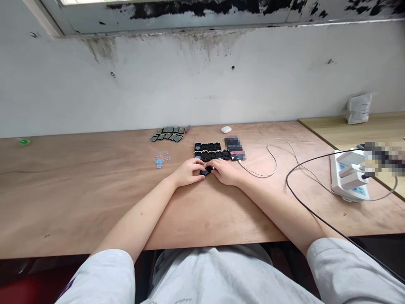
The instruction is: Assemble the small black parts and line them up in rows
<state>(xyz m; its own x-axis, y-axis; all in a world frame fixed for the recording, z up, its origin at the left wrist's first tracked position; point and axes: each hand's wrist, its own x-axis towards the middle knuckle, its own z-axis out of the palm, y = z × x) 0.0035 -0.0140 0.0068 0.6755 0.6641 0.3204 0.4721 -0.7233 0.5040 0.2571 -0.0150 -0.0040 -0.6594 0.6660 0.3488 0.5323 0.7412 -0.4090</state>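
Note:
My left hand (189, 172) and my right hand (225, 172) rest side by side on the wooden table (95, 202), fingers curled around a small black part (206, 171) held between them. Just beyond the hands lie two rows of several similar black parts (211, 151). Farther back is a cluster of small greenish rectangular screens (168, 134). Left of the hands lies a scatter of tiny pale blue pieces (160, 159).
A white earbud case (226, 129) and a phone (236, 148) with a white cable (272, 162) lie behind the right hand. A white power strip (348, 177) with plugs and a black cable (303, 202) sit at right. A green item (24, 142) lies far left.

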